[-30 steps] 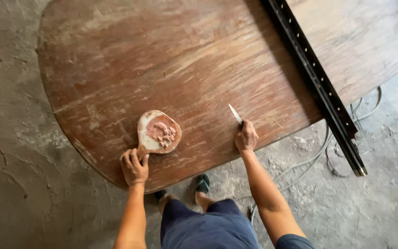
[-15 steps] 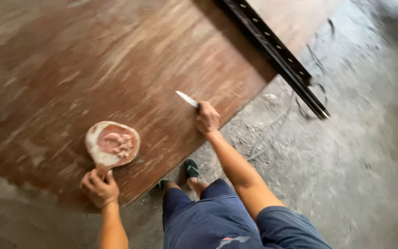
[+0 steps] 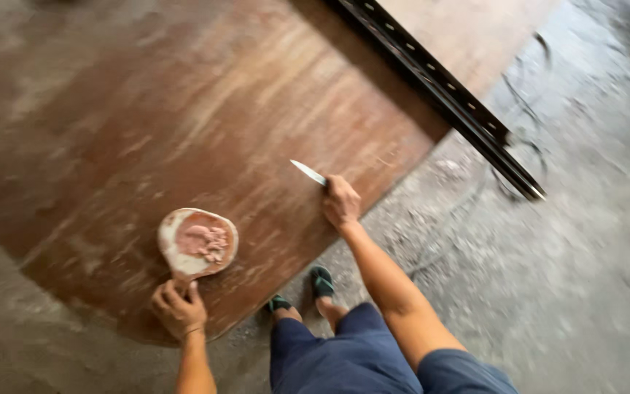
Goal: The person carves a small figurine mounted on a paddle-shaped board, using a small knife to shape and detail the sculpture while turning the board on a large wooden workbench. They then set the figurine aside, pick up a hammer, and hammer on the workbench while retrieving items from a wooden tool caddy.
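Since half a second ago both hands keep their grips: the left hand (image 3: pixel 179 310) is closed around the handle of the round, flat wooden paddle (image 3: pixel 197 243) carrying pinkish putty, which now sits nearer the middle of the view. The right hand (image 3: pixel 341 202) stays clamped on the thin metal putty knife (image 3: pixel 308 173), blade over the large brown wooden board (image 3: pixel 184 131). A black slotted metal rail (image 3: pixel 439 87) crosses the board's far side. Green sandals (image 3: pixel 321 281) rest on the grey concrete floor (image 3: pixel 570 277).
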`<state>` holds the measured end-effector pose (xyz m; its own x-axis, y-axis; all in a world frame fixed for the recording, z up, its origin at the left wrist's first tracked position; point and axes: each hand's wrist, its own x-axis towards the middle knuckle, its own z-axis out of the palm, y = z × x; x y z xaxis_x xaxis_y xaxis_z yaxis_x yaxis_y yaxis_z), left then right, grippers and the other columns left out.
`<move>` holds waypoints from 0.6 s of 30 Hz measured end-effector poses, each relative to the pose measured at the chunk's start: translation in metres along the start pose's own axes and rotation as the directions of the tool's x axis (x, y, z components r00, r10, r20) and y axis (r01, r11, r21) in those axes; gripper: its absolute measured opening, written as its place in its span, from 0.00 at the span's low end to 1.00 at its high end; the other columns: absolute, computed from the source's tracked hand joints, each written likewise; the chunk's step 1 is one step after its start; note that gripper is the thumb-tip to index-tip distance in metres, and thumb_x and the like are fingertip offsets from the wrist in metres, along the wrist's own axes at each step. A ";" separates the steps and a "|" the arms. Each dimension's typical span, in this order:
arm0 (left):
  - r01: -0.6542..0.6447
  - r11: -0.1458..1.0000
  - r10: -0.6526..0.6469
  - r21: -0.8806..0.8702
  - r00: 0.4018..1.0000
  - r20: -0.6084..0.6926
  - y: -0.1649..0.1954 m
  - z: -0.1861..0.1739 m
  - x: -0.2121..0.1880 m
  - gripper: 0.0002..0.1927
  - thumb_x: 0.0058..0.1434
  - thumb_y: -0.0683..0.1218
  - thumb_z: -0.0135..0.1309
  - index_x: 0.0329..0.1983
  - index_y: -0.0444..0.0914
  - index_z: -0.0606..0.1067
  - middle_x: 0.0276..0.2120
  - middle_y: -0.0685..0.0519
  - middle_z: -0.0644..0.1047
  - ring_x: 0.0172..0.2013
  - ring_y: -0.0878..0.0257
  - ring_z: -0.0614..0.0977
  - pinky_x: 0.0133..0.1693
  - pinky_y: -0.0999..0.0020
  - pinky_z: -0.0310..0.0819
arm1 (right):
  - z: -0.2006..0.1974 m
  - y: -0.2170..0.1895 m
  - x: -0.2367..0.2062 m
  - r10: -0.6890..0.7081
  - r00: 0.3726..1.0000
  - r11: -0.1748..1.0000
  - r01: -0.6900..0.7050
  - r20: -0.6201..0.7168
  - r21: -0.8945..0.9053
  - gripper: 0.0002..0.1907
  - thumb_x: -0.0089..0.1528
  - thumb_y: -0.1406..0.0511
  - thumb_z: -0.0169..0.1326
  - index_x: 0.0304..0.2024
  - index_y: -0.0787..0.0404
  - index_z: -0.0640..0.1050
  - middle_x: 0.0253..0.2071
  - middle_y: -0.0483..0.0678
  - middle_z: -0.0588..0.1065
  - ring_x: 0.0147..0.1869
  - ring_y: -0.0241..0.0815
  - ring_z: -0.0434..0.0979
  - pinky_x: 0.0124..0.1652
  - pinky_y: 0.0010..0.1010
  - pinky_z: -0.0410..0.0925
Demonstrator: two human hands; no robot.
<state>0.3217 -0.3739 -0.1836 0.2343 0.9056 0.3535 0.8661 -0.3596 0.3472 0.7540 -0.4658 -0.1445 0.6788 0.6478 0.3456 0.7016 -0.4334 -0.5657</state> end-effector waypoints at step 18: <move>-0.021 1.000 0.022 0.009 0.999 -0.032 -0.002 -0.001 0.004 0.27 0.67 0.59 0.57 0.60 0.38 0.69 0.56 0.40 0.70 0.57 0.39 0.70 0.58 0.41 0.68 | 0.018 0.008 -0.002 0.016 0.999 0.997 -0.013 0.038 -0.073 0.07 0.64 0.63 0.53 0.45 0.54 0.74 0.40 0.49 0.76 0.46 0.54 0.79 0.41 0.44 0.71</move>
<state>0.3209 -0.3699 -0.1822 0.2387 0.8900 0.3884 0.8650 -0.3767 0.3316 0.7543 -0.4599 -0.1631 0.6813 0.6641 0.3079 0.7064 -0.4864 -0.5142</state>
